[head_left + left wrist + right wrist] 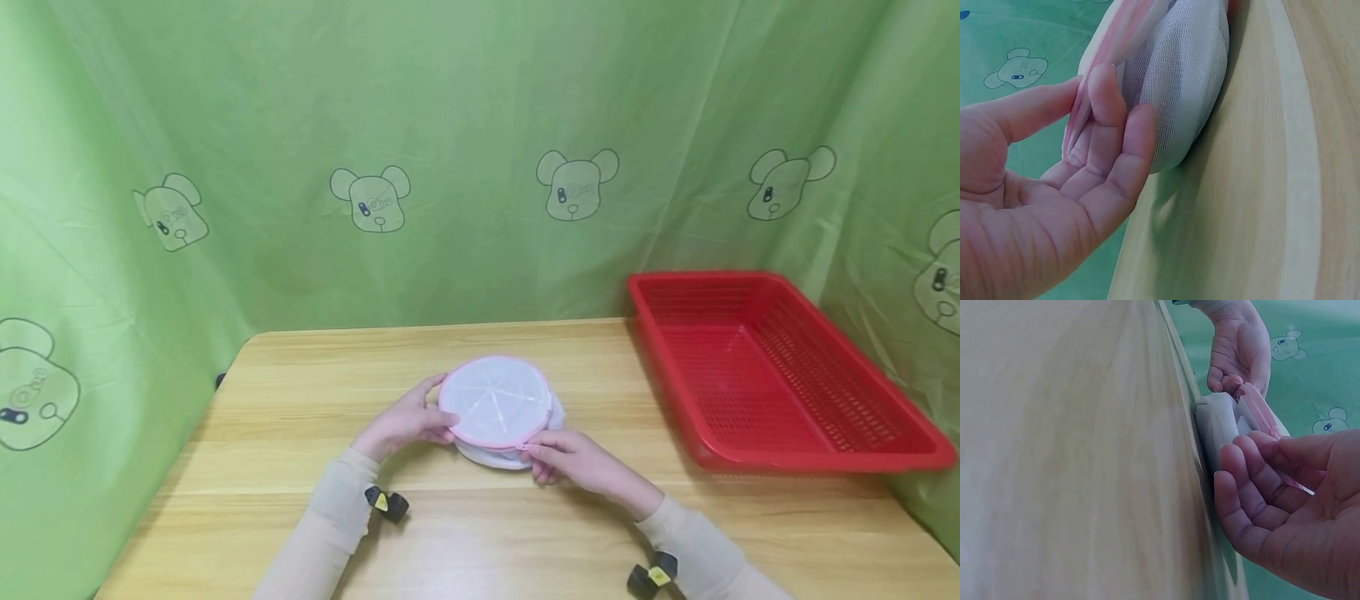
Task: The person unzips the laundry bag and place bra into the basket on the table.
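Note:
A round white mesh laundry bag (495,402) with a pink zippered rim lies on the table, its flat lid facing up. On its left side, my left hand (405,422) pinches the pink rim between thumb and fingers; the left wrist view shows the rim (1079,112) in that grip and the mesh side (1179,81) bulging below. At the near right edge, my right hand (573,462) pinches the zipper pull (522,447). The right wrist view shows its thumb and forefinger together at the pink rim (1260,412), hiding the pull. The bag's contents cannot be seen.
A red plastic basket (675,400) with slotted walls stands at the right of the wooden table (300,375). Green curtain (465,275) with printed bear heads hangs behind and at both sides. Each wrist wears a small black device (387,504).

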Action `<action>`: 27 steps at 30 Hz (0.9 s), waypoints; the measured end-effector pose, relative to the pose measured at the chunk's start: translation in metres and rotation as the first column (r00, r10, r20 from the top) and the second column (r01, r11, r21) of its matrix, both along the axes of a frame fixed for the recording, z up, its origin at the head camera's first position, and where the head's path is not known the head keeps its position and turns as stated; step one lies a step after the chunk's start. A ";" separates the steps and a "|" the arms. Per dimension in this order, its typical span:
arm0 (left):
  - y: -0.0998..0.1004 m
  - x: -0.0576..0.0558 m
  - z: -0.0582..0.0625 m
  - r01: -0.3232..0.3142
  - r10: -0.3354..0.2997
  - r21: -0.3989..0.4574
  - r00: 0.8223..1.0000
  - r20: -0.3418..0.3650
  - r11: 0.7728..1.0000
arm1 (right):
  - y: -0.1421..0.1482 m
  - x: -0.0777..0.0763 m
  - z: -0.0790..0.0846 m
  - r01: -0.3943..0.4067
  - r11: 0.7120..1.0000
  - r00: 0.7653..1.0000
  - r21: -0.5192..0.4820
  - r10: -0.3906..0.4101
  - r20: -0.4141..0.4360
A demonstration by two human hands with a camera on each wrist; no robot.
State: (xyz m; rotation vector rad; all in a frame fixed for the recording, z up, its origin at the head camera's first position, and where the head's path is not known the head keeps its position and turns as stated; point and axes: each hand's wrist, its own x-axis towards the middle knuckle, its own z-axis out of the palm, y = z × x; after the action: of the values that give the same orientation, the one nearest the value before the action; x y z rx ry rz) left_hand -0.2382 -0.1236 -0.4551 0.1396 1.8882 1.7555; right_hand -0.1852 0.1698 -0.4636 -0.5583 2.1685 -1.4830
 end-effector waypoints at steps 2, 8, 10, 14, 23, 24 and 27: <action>0.000 0.000 0.000 -0.007 0.007 0.001 1.000 0.008 1.000 | 0.000 0.000 0.000 0.001 1.000 1.000 0.005 -0.001 0.000; -0.001 0.000 0.000 -0.005 0.005 0.010 1.000 0.004 1.000 | 0.000 0.000 0.002 0.002 1.000 1.000 0.015 -0.002 -0.007; -0.001 0.000 0.000 -0.002 0.002 0.013 1.000 0.003 1.000 | 0.000 0.000 0.002 0.004 1.000 1.000 0.015 -0.004 -0.010; 0.000 -0.001 -0.001 0.001 -0.001 0.013 1.000 0.006 1.000 | 0.001 -0.001 0.001 0.009 1.000 1.000 0.013 -0.009 -0.013; -0.001 -0.002 -0.002 0.013 -0.013 0.004 1.000 -0.002 1.000 | 0.006 -0.004 0.001 0.016 1.000 0.999 0.015 -0.016 -0.033; -0.001 -0.002 -0.002 0.015 -0.015 0.004 1.000 -0.004 1.000 | 0.007 -0.005 0.001 0.019 1.000 0.999 0.015 -0.018 -0.036; -0.002 -0.002 -0.001 0.019 -0.019 0.005 1.000 -0.004 1.000 | 0.009 -0.006 0.001 0.020 1.000 0.999 0.015 -0.019 -0.044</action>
State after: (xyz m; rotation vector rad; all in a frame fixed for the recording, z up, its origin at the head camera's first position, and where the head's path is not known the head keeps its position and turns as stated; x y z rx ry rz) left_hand -0.2404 -0.1251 -0.4564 0.1622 1.8797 1.7487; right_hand -0.1914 0.1784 -0.4622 -0.5710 2.2231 -1.4756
